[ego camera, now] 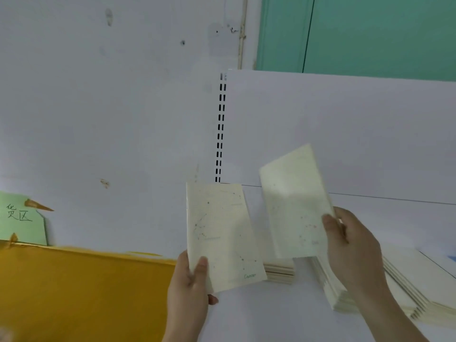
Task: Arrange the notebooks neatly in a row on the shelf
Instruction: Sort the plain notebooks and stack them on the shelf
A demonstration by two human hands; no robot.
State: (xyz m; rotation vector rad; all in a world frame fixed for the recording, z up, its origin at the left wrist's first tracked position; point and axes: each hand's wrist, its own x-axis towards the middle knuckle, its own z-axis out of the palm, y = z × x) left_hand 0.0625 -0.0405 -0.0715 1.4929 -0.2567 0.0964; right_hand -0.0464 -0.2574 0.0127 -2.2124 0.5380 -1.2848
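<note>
Left grip [191,283]: pinches a cream notebook [219,233], lower centre.
Right grip [350,240]: pinches a second notebook [293,206], tilted, centre right.
Stacks [345,292]: on the white shelf [271,312], lower right.

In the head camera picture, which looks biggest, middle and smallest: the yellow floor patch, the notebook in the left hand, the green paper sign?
1. Yellow floor patch
2. Notebook in the left hand
3. Green paper sign

The notebook is nearer the camera, so its true size is unsure.
</note>
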